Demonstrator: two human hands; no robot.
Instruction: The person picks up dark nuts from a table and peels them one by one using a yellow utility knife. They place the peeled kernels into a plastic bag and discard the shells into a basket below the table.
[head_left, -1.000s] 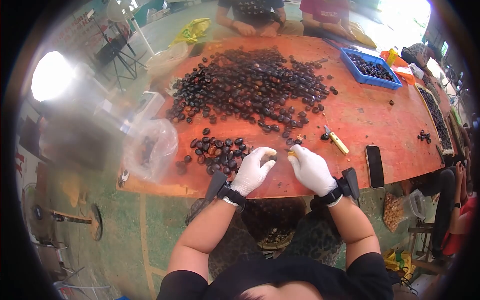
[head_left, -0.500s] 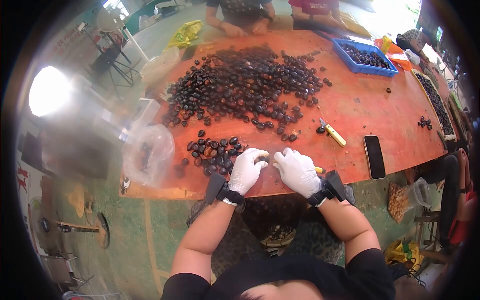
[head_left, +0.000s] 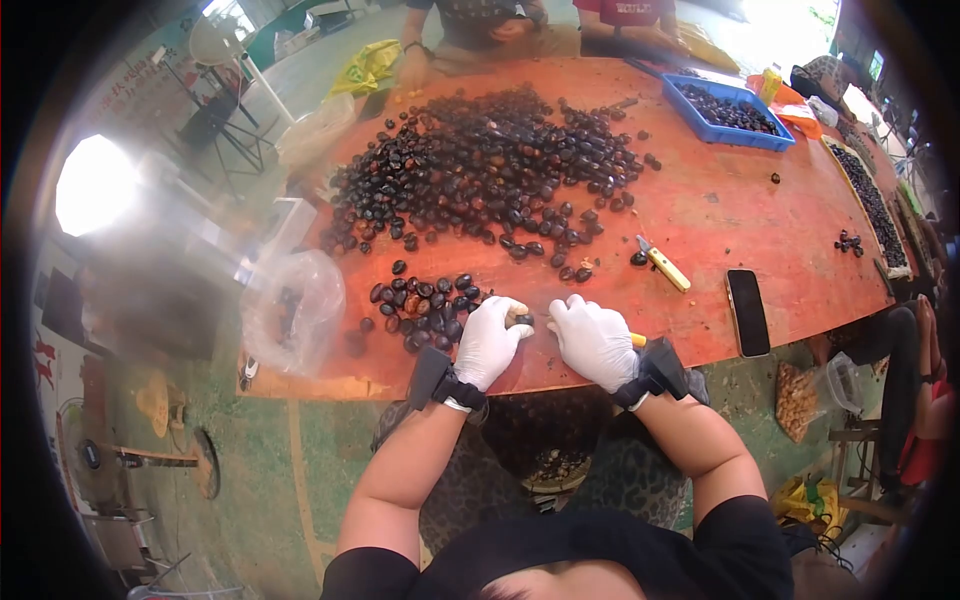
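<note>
My left hand (head_left: 490, 340), in a white glove, pinches a dark brown, shiny nut (head_left: 524, 320) between thumb and fingers above the near edge of the table. Just to its right, my right hand (head_left: 592, 340), gloved too, is closed around a tool whose yellow handle (head_left: 638, 340) sticks out behind the palm; its working end is hidden by the fingers. The hands are a small gap apart. Beside my left hand lies a small group of dark nuts (head_left: 425, 305). Farther back spreads a large heap of the same nuts (head_left: 490, 165).
On the red table (head_left: 700, 230) are a yellow-handled knife (head_left: 663, 264), a phone (head_left: 748, 313) and a blue tray (head_left: 725, 112) of nuts. A clear plastic bag (head_left: 300, 310) stands at left. Two people sit across. Under the near edge is a container (head_left: 555, 470).
My hands have drawn slightly apart, and the nut in my left fingers shows more plainly. Across the table, a person's hands have moved apart, one toward the left.
</note>
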